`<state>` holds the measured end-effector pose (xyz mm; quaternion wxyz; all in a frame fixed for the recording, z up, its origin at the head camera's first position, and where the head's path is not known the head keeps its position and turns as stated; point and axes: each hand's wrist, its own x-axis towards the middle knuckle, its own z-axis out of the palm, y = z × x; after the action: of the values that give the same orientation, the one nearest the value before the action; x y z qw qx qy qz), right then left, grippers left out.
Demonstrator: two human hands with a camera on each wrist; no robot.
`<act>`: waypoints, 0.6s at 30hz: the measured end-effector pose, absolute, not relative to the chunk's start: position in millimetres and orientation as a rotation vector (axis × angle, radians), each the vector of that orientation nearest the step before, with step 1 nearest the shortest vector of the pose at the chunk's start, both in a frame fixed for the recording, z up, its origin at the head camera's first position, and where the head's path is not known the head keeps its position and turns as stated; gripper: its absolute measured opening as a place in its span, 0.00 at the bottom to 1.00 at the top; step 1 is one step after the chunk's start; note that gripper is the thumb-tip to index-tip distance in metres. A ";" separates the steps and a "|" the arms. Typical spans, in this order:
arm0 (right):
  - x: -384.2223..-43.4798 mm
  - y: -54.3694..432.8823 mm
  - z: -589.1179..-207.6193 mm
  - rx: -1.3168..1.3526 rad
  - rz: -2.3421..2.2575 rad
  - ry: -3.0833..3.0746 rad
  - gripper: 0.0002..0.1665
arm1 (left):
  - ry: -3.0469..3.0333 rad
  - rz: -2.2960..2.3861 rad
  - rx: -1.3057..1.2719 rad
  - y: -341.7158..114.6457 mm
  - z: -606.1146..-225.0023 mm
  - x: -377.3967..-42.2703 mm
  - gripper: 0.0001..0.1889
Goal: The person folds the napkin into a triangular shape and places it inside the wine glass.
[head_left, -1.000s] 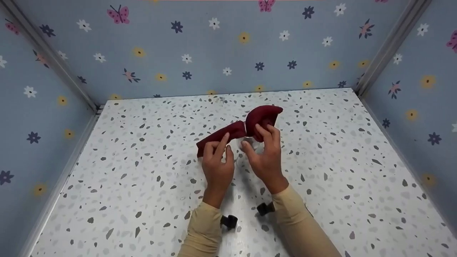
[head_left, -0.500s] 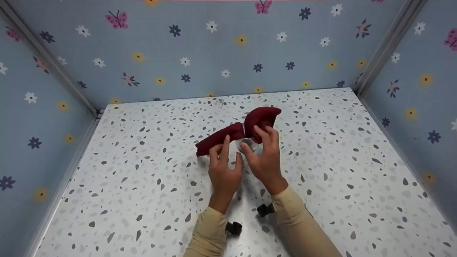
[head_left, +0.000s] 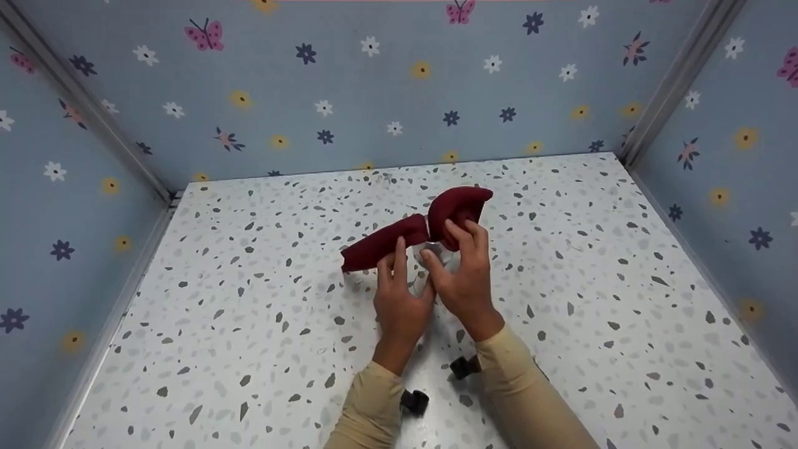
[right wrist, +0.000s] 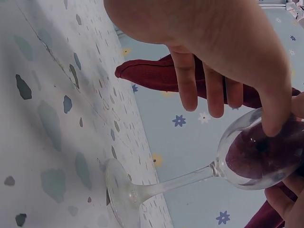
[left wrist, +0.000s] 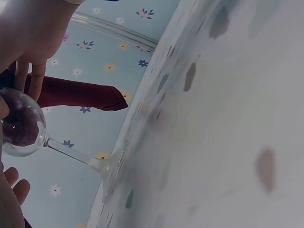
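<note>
A clear stemmed wine glass stands on the tabletop with a dark red cloth napkin tucked into its bowl. The napkin spreads out in two flaps, a long one to the left and a rounded one to the right. My left hand is below the left flap, its index finger extended against the cloth and its thumb close to the bowl. My right hand holds the bowl at its right side, thumb on the glass and bent fingers on the right flap. In the head view, the hands and cloth hide most of the glass.
The speckled white tabletop runs to a blue flowered wall at the back. More flowered panels with metal corner strips stand at both sides. Dark wrist-camera mounts stick out inward from the beige sleeves.
My left hand has moved to the right along the left flap, towards the glass. The right hand and the napkin have hardly moved.
</note>
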<state>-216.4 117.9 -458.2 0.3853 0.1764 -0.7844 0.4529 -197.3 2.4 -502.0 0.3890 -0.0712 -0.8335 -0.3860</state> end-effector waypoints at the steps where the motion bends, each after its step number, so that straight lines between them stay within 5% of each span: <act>1: -216.5 118.2 -458.0 0.448 1.150 -1.999 0.33 | -2.126 -0.984 -0.179 3.3 -501.7 -197.6 0.41; 18: -216.1 118.6 -458.8 0.444 1.130 -2.010 0.33 | -2.158 -0.968 -0.184 14.6 -506.6 -198.7 0.46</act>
<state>-216.1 118.6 -458.8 0.3863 0.1746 -0.7895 0.4438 -198.7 14.6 -506.6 0.3752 -0.0720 -0.8432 -0.3782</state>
